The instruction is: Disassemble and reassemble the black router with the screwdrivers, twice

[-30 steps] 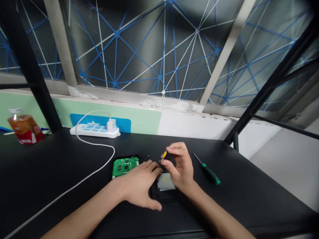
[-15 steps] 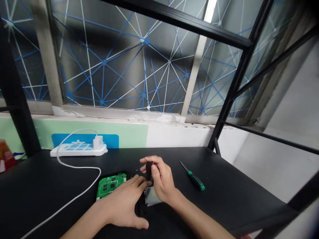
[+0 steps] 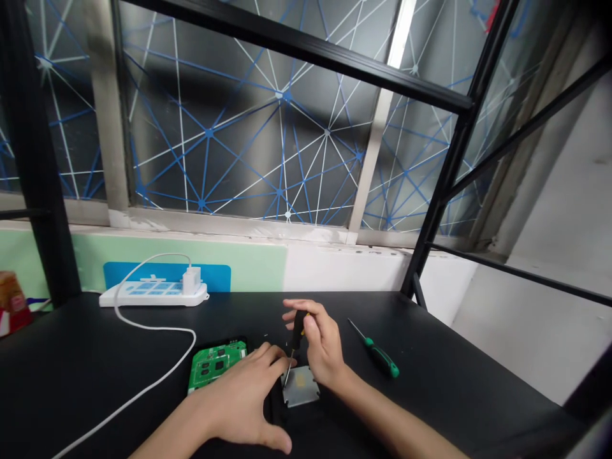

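My right hand (image 3: 325,344) is closed around the dark handle of a screwdriver (image 3: 298,329) with a bit of yellow on it. The thin shaft slants down, its tip at the left edge of a silvery metal plate (image 3: 302,390) that lies on something black. My left hand (image 3: 243,389) stretches flat across the black part, thumb spread wide, fingertips beside the shaft. Left of those fingers, partly covered by the hand, is a green circuit board (image 3: 217,363) in a black casing.
A green-handled screwdriver (image 3: 382,358) lies to the right on the black table (image 3: 454,389). At the back left stands a white power strip (image 3: 153,294) with a plugged-in charger (image 3: 192,280). Its white cable (image 3: 157,379) crosses the left side. Black frame bars (image 3: 444,185) rise behind.
The view has tilted slightly upward. My right hand has lifted off the metal plate a little, so more of the plate and the screwdriver's shaft shows. The left hand stays in place.
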`<action>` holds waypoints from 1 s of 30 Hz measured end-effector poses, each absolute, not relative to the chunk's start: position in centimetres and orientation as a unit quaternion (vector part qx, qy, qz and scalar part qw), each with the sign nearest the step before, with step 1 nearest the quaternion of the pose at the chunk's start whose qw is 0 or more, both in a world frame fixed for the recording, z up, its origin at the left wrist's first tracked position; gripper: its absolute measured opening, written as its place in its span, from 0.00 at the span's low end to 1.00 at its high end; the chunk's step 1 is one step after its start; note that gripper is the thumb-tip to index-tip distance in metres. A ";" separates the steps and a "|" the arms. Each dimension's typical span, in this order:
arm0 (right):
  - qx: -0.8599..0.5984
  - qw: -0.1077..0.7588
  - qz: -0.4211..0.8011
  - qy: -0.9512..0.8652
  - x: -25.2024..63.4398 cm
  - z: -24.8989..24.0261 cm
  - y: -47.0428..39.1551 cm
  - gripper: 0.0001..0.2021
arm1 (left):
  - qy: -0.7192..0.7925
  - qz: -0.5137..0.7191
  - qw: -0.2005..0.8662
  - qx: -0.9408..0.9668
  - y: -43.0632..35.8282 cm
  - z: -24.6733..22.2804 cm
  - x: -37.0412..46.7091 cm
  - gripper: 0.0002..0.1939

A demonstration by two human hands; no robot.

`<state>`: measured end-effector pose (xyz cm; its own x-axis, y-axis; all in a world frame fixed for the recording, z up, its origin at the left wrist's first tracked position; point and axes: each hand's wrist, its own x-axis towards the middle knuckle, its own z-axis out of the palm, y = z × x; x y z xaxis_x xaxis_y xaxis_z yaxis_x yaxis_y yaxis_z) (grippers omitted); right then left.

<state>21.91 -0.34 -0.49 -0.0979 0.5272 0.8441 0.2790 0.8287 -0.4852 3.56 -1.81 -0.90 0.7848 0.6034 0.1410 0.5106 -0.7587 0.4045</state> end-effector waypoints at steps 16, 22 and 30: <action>-0.280 0.621 0.023 -0.732 22.2 0.3 -1.6 0.08 | 0.297 0.141 0.176 0.928 -1.6 -1.3 3.5 0.46; -0.270 0.623 0.077 -0.730 22.5 -0.6 -1.7 0.14 | 0.309 0.129 0.162 0.928 -1.6 -1.2 3.5 0.48; -0.295 0.611 -0.004 -0.735 22.5 -0.8 -1.6 0.15 | 0.306 0.126 0.167 0.929 -1.4 -1.5 3.5 0.49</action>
